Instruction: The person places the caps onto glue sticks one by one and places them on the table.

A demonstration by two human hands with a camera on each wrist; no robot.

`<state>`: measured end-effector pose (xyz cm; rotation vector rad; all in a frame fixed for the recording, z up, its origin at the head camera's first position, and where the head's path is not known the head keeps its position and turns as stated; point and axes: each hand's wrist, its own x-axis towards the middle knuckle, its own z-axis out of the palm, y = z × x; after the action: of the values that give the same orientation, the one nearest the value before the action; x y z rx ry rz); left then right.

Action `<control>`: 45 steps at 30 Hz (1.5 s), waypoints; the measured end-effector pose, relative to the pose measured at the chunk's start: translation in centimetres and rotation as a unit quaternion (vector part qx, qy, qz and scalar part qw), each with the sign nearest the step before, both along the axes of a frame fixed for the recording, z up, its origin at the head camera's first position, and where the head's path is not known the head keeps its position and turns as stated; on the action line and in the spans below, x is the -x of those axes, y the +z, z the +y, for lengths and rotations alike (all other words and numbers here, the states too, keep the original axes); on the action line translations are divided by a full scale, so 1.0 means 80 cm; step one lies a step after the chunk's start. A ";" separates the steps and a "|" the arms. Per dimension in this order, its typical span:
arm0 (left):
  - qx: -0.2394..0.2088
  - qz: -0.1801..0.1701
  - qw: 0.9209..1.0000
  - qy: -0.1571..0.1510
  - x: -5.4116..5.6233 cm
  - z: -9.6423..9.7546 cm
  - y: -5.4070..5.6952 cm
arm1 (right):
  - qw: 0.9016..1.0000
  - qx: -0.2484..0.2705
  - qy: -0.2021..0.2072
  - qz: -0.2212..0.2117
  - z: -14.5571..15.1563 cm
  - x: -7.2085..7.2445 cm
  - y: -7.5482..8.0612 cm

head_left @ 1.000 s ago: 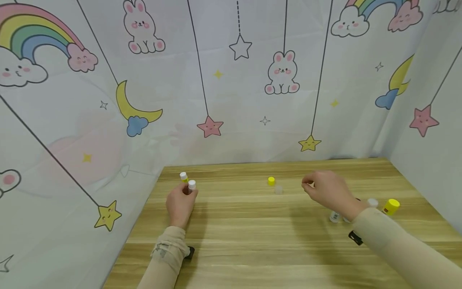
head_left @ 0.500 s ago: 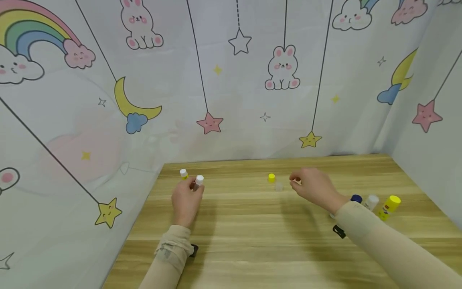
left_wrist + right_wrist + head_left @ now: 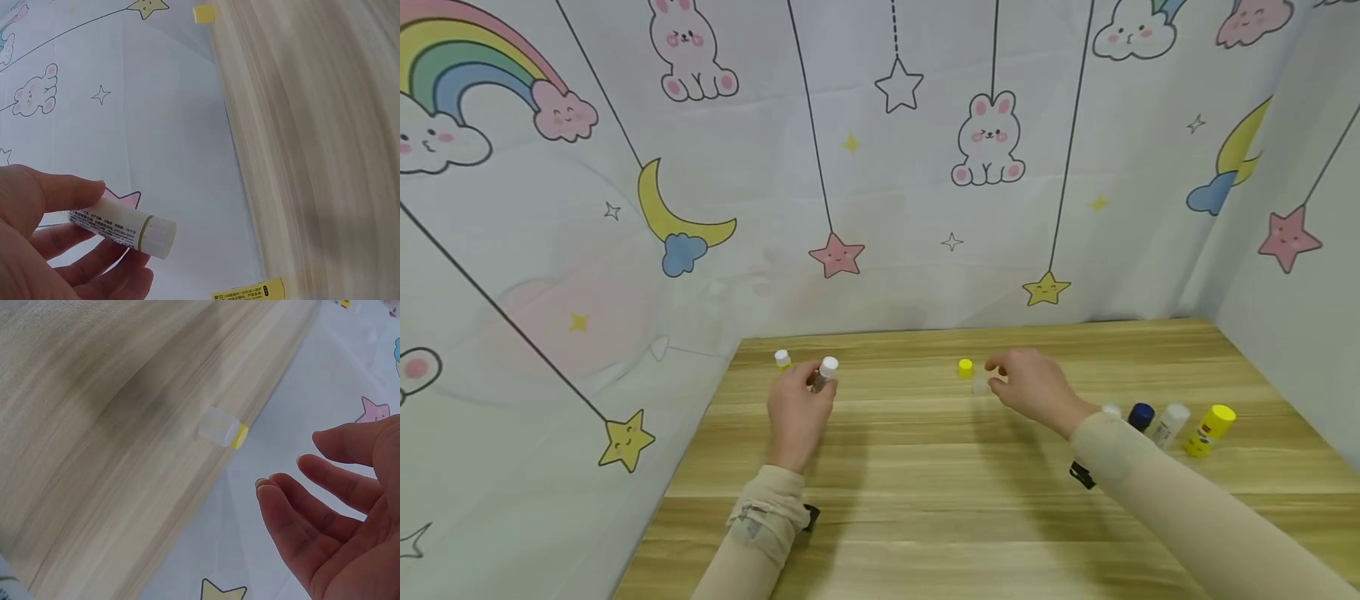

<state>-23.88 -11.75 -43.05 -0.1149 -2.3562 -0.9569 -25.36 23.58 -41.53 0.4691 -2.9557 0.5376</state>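
Note:
Between thumb and fingers, my left hand [image 3: 799, 414] grips a white glue stick [image 3: 119, 222] with small print and a pale cap, raised off the table and tilted. Just behind that hand stands a yellow glue stick [image 3: 783, 360] with a white cap, partly hidden. My right hand [image 3: 1033, 387] holds nothing; in the right wrist view its fingers are bent loosely, with thumb and fingertips apart. Close to those fingertips is a translucent cap [image 3: 217, 427] on the table. Beside it lies a small yellow cap [image 3: 966, 367].
Right of the right forearm stand a dark-blue-capped tube [image 3: 1141, 417], a white-capped tube [image 3: 1171, 426] and a yellow glue stick [image 3: 1210, 430]. A further pale cap [image 3: 1111, 411] is mostly hidden by the sleeve. A printed curtain [image 3: 910, 183] closes off the wooden table's [image 3: 917, 517] back edge.
My left hand has carried the white glue stick rightward, away from the standing yellow one. My right hand has moved left to the translucent cap, uncovering the tubes on the right.

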 end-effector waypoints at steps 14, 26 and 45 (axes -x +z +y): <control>0.003 -0.003 1.000 -0.006 -0.007 0.021 0.009 | 1.000 0.001 0.008 0.003 -0.013 0.024 -0.029; 0.016 0.014 1.000 -0.018 -0.011 0.033 0.009 | 1.000 0.006 0.008 0.019 -0.018 0.031 -0.048; 0.052 0.053 0.996 -0.057 -0.023 0.061 0.013 | 0.998 -0.022 0.041 0.052 -0.024 0.034 -0.068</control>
<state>-22.02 -6.84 -42.03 -0.3352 -2.3204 -0.8593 -28.10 21.66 -46.98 0.6049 -2.8643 0.4440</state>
